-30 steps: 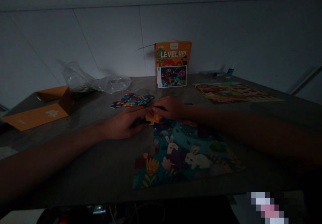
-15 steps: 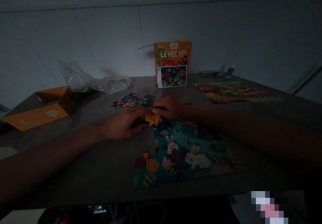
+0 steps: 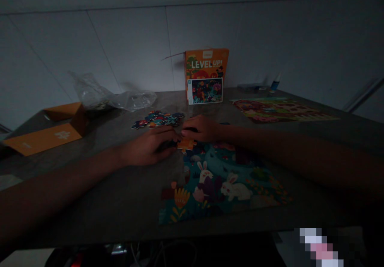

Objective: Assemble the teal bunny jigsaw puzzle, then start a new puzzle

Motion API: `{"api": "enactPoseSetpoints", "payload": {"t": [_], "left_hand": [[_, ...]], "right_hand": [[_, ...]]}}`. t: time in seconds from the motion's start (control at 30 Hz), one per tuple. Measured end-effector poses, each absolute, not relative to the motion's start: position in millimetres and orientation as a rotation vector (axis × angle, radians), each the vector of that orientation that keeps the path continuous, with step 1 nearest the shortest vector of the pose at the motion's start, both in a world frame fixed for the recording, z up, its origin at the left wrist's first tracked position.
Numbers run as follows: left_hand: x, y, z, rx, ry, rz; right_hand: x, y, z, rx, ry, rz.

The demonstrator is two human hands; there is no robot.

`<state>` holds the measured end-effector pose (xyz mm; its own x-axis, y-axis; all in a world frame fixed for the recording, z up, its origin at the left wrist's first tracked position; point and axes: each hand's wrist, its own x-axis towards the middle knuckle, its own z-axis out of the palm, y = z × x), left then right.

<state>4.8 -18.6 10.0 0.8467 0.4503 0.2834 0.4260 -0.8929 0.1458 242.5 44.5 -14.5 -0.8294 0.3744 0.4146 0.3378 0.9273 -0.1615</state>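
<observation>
The light is dim. My left hand (image 3: 148, 147) and my right hand (image 3: 201, 127) meet over an orange puzzle piece (image 3: 186, 143) at the far left corner of a partly built rabbit puzzle (image 3: 222, 183). Both hands have curled fingers pressed on that piece, the left from the left side, the right from behind. A small cluster of loose dark pieces (image 3: 158, 119) lies just beyond my left hand on the grey table (image 3: 120, 195).
An orange puzzle box (image 3: 206, 76) stands upright at the back by the wall. A finished puzzle (image 3: 279, 111) lies at the right rear. Crumpled clear plastic bags (image 3: 111, 95) and an orange box lid (image 3: 45, 133) sit at the left.
The orange piece has shifted slightly right, closer against the puzzle's corner, with both hands staying on it. Otherwise nothing has moved.
</observation>
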Motion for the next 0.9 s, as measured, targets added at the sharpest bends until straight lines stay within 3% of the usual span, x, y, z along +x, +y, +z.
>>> {"api": "enactPoseSetpoints", "payload": {"t": [0.9], "left_hand": [[6.1, -16.9, 11.1, 2.958, 0.634, 0.442]], "right_hand": [[242.6, 43.8, -17.0, -0.507, -2.601, 0.085]]}}
